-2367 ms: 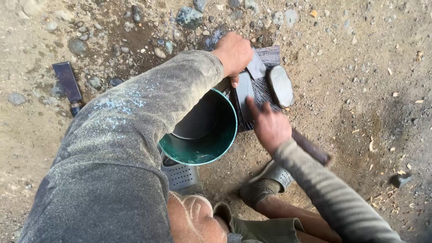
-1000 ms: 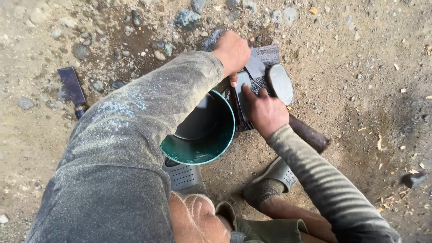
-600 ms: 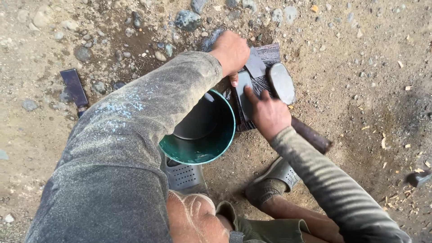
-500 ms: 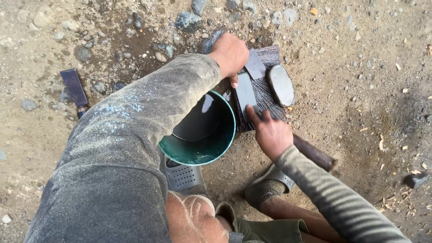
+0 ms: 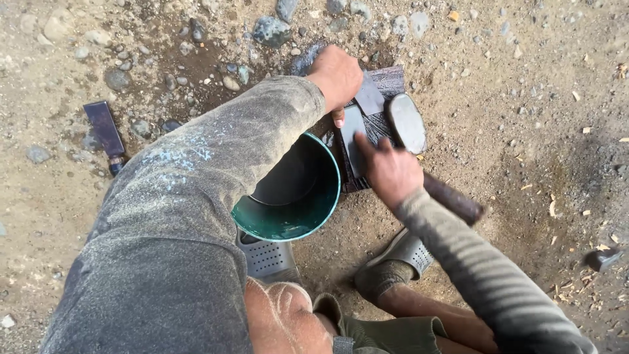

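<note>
My left hand (image 5: pixel 336 77) is closed on the far end of a flat grey blade (image 5: pixel 369 96) that lies on a dark wooden board (image 5: pixel 393 82). My right hand (image 5: pixel 391 172) presses down on the blade's nearer grey part (image 5: pixel 352 134), fingers spread over it. A brown handle (image 5: pixel 454 198) sticks out from under my right wrist toward the lower right. A smooth oval grey stone (image 5: pixel 407 122) lies on the board just right of the blade. A green bucket (image 5: pixel 308 216) stands directly left of my right hand, under my left forearm.
The ground is dirt with several pebbles (image 5: pixel 268 27) at the top. A dark flat rectangular tool (image 5: pixel 103 129) lies at the far left. My grey perforated shoes (image 5: pixel 267 257) (image 5: pixel 407 251) stand below the bucket. Wood chips (image 5: pixel 593 226) and a small dark object (image 5: pixel 601 257) lie at the right.
My right hand has slid back and forth along the blade; since half a second ago it moved away from me, up the board. The left hand and the bucket stayed put.
</note>
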